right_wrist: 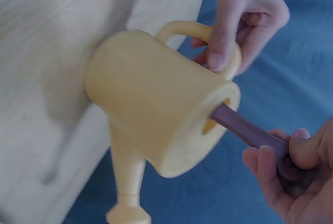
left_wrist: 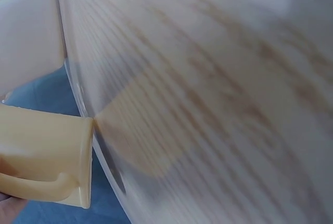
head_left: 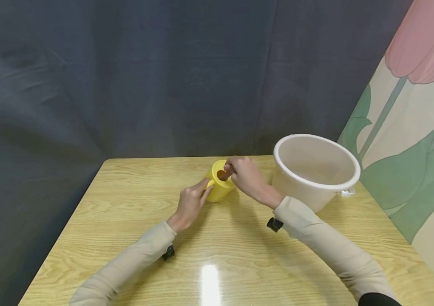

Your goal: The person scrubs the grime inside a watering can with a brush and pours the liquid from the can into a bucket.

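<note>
A yellow watering can (head_left: 218,194) stands near the far side of the table, its top opening facing up. My left hand (head_left: 189,205) grips its looped handle, thumb and fingers closed round the loop. In the right wrist view, the can's spout (right_wrist: 126,169) sticks out on the side opposite that handle. Over the opening, my right hand (head_left: 248,177) pinches the end of a dark maroon tool handle (right_wrist: 251,132) with a hole near its tip. The tool's other end goes down into the can and is hidden there.
A large white bucket (head_left: 312,197) stands to the right of the watering can, close to my right forearm. Behind the wooden table (head_left: 132,199) hangs a dark blue curtain (head_left: 186,76). A wall painted with a tulip (head_left: 427,38) rises along the right side.
</note>
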{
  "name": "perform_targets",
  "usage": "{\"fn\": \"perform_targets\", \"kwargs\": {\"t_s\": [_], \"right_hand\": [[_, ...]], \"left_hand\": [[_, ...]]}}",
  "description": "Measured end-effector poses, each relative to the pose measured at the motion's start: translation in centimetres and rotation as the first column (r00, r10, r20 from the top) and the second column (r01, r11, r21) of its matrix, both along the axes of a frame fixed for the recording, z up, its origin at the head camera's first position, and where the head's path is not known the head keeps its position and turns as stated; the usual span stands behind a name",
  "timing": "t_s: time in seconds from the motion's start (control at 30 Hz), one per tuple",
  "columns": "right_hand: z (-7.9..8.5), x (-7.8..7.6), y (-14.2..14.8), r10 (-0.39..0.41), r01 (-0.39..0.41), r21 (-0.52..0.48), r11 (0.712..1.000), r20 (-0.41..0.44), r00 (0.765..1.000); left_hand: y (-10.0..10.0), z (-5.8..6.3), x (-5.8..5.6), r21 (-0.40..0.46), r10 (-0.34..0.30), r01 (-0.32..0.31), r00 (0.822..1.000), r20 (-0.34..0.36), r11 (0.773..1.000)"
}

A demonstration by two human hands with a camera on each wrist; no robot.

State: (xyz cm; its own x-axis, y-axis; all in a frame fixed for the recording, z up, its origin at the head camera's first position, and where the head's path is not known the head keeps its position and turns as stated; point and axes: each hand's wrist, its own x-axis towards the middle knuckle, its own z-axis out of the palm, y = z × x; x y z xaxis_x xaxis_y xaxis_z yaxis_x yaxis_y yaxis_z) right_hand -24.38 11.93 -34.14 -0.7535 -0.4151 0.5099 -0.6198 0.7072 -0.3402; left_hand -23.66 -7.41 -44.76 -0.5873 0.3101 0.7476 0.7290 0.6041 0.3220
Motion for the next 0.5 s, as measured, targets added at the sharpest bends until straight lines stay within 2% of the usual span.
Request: {"fn": "perform_targets", "kwargs": {"t_s": [0.2, 0.5], "right_hand": [[0.8, 0.1, 0.1, -0.01, 0.011, 0.023, 1.0, -0.037, 0.999], [-0.5, 0.1, -0.5, 0.012, -0.009, 0.089, 0.996, -0.032, 0.999]], "left_hand": [[-0.1, -0.1, -0.2, 0.012, 0.001, -0.001, 1.0, -0.01, 1.0], [-0.1, -0.2, -0.2, -0.003, -0.003, 0.003, 1.0, 0.006, 1.0]]}}
